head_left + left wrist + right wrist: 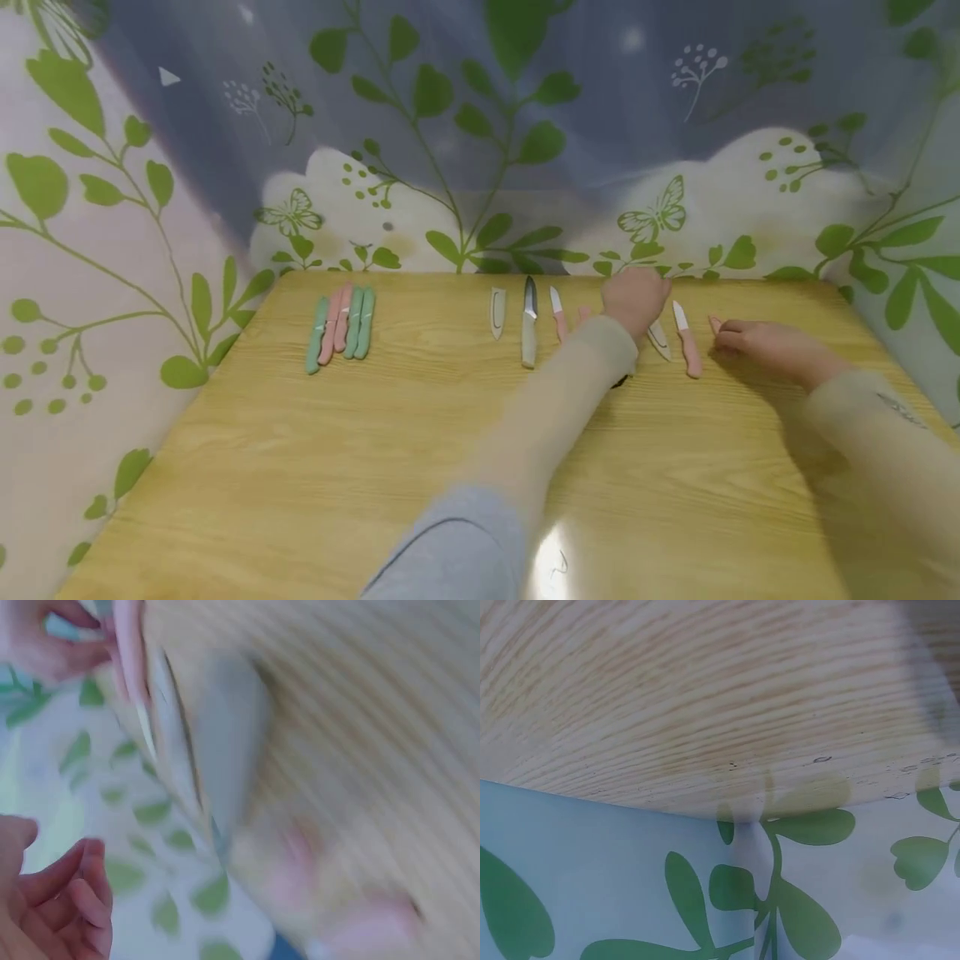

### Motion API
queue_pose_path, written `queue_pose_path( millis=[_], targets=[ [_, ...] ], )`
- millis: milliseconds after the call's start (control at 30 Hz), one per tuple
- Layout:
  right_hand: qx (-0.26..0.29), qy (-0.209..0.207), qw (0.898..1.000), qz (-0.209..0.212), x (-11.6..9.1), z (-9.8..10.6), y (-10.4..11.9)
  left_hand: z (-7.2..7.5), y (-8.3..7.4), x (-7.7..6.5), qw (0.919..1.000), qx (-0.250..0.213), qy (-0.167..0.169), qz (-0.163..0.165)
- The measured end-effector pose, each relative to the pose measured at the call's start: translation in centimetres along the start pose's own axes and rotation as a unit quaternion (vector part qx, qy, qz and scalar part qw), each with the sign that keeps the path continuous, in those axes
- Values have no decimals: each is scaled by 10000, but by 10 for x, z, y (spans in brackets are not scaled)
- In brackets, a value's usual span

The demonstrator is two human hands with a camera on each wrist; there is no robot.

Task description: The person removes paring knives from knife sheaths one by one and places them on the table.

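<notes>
My left hand (pixel 636 302) hovers over the row of knives at the table's back, fingers loosely bent; in the left wrist view nothing shows between them. Under its wrist, a cream-handled knife (pixel 229 742) is mostly hidden in the head view. Beside that lies a cream sheath (pixel 659 342), then a pink-handled paring knife (pixel 686 340) with bare blade. Farther right, my right hand (pixel 772 346) pinches a small pink sheath (pixel 715 322) at the tabletop. Neither the right hand nor the sheath shows in the right wrist view.
Left of my left arm lie a pink paring knife (pixel 558 315), a pink sheath (pixel 585 313), a larger cream-handled knife (pixel 529 325) and a cream sheath (pixel 498 312). Several green and pink sheathed knives (pixel 354 323) sit grouped at left. Leaf-patterned walls (pixel 450 217) border the wooden table (pixel 337 467).
</notes>
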State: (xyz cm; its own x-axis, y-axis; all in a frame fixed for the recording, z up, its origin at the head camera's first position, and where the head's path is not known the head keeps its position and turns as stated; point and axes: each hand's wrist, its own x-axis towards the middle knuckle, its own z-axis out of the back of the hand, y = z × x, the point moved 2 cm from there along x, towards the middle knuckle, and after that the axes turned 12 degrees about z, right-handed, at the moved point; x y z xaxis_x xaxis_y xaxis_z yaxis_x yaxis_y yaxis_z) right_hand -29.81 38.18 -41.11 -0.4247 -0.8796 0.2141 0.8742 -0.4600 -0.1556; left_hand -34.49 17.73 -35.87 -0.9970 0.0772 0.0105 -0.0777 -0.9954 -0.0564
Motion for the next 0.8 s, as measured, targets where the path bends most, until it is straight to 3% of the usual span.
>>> queue_pose_path(
  millis=[100,200,400,600,800],
  targets=[
    [-43,-12,10000,4,-3,0,2,12,41,4,9976,-326,-231,559],
    [-89,15,9999,-64,-2,-1,2,21,89,6,9933,-357,-270,1069],
    [-2,162,9996,-224,2,4,4,15,185,4,9821,-864,-194,1661],
    [131,398,9988,-266,8,5,4,-2,269,-16,9743,-1284,103,1846],
    [-20,244,9997,-27,5,2,5,-15,321,-37,9795,-757,364,1834]
  ],
)
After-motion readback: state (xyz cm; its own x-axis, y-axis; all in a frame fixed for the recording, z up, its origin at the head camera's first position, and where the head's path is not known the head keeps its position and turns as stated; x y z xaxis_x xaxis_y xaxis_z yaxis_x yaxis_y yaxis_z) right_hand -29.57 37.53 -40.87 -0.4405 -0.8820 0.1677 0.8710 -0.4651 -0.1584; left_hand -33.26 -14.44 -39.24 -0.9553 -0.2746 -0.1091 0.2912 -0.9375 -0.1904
